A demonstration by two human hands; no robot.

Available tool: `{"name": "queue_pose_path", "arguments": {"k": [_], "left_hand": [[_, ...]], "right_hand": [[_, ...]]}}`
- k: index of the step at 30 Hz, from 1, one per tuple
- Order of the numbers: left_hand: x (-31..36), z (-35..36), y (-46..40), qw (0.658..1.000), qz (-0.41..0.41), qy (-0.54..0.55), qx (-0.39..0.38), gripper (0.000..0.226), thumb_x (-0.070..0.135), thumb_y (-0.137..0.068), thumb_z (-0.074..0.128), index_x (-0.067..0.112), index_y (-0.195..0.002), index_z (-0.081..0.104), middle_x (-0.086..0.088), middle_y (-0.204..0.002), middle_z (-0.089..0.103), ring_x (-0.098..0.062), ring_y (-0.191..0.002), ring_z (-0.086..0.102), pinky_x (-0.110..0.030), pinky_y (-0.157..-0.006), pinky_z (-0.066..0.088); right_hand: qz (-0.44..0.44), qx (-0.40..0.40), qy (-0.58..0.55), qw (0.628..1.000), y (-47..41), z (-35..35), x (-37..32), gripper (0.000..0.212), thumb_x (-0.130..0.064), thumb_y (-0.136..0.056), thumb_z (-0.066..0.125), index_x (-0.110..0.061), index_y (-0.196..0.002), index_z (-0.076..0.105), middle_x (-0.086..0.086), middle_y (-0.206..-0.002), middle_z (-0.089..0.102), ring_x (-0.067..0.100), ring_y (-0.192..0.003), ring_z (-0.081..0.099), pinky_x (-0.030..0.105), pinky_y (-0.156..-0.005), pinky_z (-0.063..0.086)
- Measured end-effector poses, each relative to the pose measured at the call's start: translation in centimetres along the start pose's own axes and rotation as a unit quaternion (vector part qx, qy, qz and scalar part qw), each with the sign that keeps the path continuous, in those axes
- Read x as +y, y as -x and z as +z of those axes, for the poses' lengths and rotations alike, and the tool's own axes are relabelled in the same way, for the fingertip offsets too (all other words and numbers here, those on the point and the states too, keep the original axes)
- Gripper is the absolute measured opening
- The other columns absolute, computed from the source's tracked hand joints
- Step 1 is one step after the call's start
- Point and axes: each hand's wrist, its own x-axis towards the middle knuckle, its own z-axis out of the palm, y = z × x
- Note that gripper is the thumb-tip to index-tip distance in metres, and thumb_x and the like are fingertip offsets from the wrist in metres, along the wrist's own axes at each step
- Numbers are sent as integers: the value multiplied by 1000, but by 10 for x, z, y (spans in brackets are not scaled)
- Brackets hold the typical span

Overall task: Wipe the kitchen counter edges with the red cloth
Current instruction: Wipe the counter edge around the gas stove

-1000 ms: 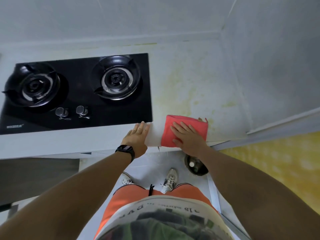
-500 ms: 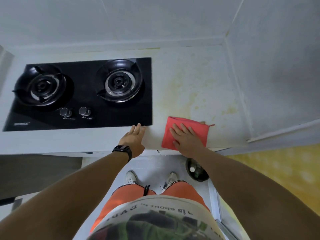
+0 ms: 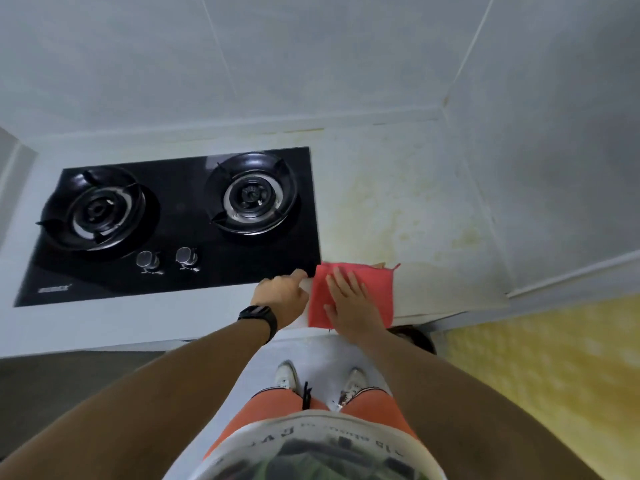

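Observation:
The red cloth lies folded over the front edge of the white counter, just right of the hob's near right corner. My right hand lies flat on the cloth with straight fingers and presses it down. My left hand, with a black watch on the wrist, rests on the counter edge right beside the cloth's left side; its fingers look bent over the edge, and the fingertips touch the cloth's corner.
A black two-burner gas hob with two knobs fills the counter's left part. Yellowish stains mark the counter right of the hob. White walls close the back and right. A dark round object sits on the floor below the edge.
The cloth and my right hand have slid left along the counter edge toward the hob corner, closing the gap to my left hand. My left hand's fingers went from stretched flat to bent.

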Motion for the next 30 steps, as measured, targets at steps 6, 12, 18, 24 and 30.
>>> {"name": "queue_pose_path", "arguments": {"k": [6, 12, 18, 24, 30], "left_hand": [[-13, 11, -37, 992, -46, 111, 41, 38, 31, -97, 44, 27, -132, 57, 2, -118, 64, -22, -106, 59, -41, -91, 52], [-24, 28, -84, 991, 52, 39, 118, 37, 27, -99, 47, 21, -134, 57, 1, -120, 58, -23, -108, 50, -38, -90, 46], [-45, 34, -133, 976, 156, -60, 138, 50, 25, -95, 50, 13, -144, 52, -9, -144, 51, -35, -138, 42, -49, -111, 42], [-49, 36, -137, 984, 141, -63, 91, 70, 34, -98, 37, 17, -162, 19, -7, -167, 22, -25, -157, 9, -46, -128, 11], [-51, 37, -141, 984, 139, -67, 85, 70, 36, -98, 35, 18, -163, 19, -6, -168, 21, -24, -158, 6, -46, -128, 11]], "right_hand": [[144, 38, -79, 986, -17, 16, -21, 73, -53, -104, 4, -14, -165, 4, 5, -174, 0, 26, -160, -1, 46, -129, -2], [198, 110, -15, 974, -40, 29, -11, 68, -51, -107, 21, -17, -165, 14, 1, -173, 10, 35, -159, 11, 63, -123, -4], [150, 102, 47, 982, -69, 8, 8, 69, -49, -106, 25, -16, -165, 17, 1, -173, 13, 37, -159, 11, 75, -118, 2], [140, 97, 57, 984, -93, -1, 7, 70, -47, -104, 26, -14, -165, 17, 5, -173, 15, 36, -158, 12, 73, -119, 6], [110, 99, 75, 986, -130, -15, 12, 69, -44, -105, 20, -13, -165, 12, 7, -173, 10, 36, -159, 8, 72, -120, 7]]}}
